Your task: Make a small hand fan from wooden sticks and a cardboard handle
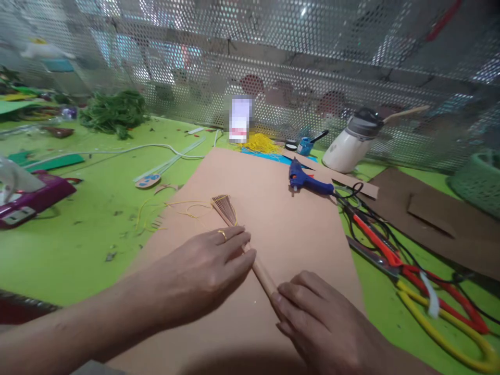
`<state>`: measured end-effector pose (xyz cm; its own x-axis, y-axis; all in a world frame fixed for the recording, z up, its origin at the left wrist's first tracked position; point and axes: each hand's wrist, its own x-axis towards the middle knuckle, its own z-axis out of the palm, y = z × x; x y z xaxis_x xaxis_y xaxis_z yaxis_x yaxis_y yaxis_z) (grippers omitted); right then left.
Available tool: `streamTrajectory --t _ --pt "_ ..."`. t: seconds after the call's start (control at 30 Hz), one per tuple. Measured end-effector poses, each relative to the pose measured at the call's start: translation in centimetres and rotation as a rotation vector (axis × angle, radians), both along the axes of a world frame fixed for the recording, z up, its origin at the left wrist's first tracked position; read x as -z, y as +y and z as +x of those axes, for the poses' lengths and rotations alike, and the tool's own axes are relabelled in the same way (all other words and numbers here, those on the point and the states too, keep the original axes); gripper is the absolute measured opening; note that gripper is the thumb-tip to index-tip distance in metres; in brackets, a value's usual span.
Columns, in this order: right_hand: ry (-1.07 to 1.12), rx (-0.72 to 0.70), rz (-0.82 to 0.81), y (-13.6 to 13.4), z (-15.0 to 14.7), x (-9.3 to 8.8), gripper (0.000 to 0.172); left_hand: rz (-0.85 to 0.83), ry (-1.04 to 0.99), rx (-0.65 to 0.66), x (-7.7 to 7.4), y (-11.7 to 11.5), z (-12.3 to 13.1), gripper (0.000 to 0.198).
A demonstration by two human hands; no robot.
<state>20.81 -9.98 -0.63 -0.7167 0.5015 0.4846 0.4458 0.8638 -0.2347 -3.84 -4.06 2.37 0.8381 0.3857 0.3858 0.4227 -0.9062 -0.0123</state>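
Note:
A small broom (pixel 265 277) lies at a slant on a sheet of brown cardboard (pixel 269 208). Its thin brown bristles fan out at the far end, and yellow thread (pixel 191 203) trails from them to the left. My left hand (pixel 213 260), with a ring on one finger, is closed over the broom where bristles and wooden handle meet, hiding that joint. Lower down, my right hand (pixel 324 317) grips the handle's near end between thumb and fingers. The handle shows bare between both hands.
A blue glue gun (pixel 307 179) rests at the cardboard's upper right. Red-handled and yellow-handled scissors (pixel 414 265) lie among cables on the right. Behind stand a white bottle (pixel 347 143), a blue jar (pixel 305 146) and a phone (pixel 240 117). A purple power strip (pixel 42 195) sits left.

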Motion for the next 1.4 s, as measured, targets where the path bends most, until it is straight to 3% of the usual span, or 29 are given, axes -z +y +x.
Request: streamTrajectory --t 0.17,0.6,0.8,0.93,1.0,1.1,1.23,1.4 --pt "-0.003 0.028 0.088 0.2 -0.2 0.9 0.017 0.026 0.057 0.022 0.0 -0.5 -0.6 0.029" --pt "-0.020 0.094 0.154 0.2 -0.4 0.6 0.015 0.065 0.114 -0.017 -0.3 -1.5 -1.0 0.043" --pt "-0.036 0.055 0.069 0.6 0.1 0.2 0.020 0.065 0.161 -0.055 -0.5 -1.7 -0.8 0.045" --pt "0.027 0.031 -0.170 1.5 0.2 -1.6 0.012 0.058 0.196 -0.069 -0.5 -2.0 -0.5 0.043" --pt "0.054 0.076 -0.277 2.5 -0.1 -2.7 0.016 0.072 0.197 -0.053 -0.6 -2.1 -0.4 0.041" --pt "0.026 0.141 -0.295 4.9 -0.6 -3.8 0.023 0.085 0.191 -0.072 -0.5 -2.3 -0.3 0.041" --pt "-0.095 0.197 -0.129 10.1 0.7 -4.1 0.024 0.078 0.180 -0.112 -0.2 -2.5 -0.6 0.041" --pt "-0.153 0.504 0.025 16.4 5.6 -4.1 0.016 0.073 0.096 -0.186 0.7 -2.5 -0.5 0.033"
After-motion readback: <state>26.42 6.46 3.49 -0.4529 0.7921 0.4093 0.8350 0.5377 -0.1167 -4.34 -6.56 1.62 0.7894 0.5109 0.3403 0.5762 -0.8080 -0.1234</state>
